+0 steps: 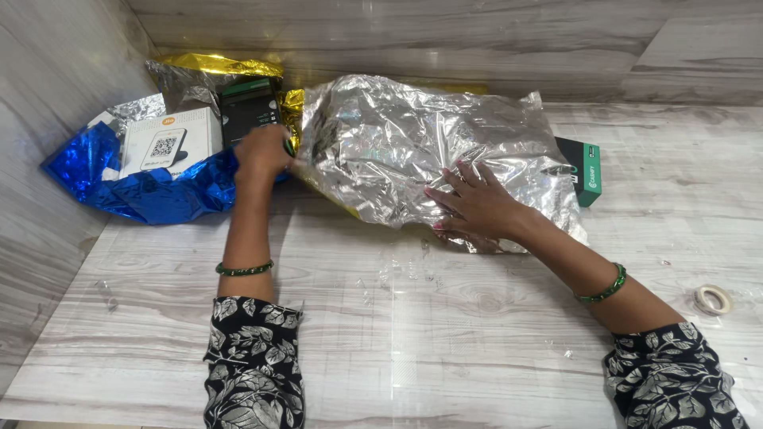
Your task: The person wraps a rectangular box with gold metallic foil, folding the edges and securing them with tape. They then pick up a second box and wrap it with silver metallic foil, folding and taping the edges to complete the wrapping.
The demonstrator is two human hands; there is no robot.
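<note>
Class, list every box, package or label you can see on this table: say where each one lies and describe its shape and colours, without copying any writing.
White box: far left, lying on blue foil; flat rectangle with a square black-and-white code patch.
Dark box: behind the left hand, rectangular, black with a green edge.
Green box: right, sticking out from under the silver foil that the right hand presses; dark with a green side.

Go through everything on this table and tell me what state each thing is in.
Silver foil sheet: crumpled, spread over something hidden.
Right hand: flat, pressing the silver foil.
Left hand: closed at the foil's left edge.
Blue foil: crumpled, under a white box.
Green box: partly covered by foil.
Tape roll: lying flat.
</note>
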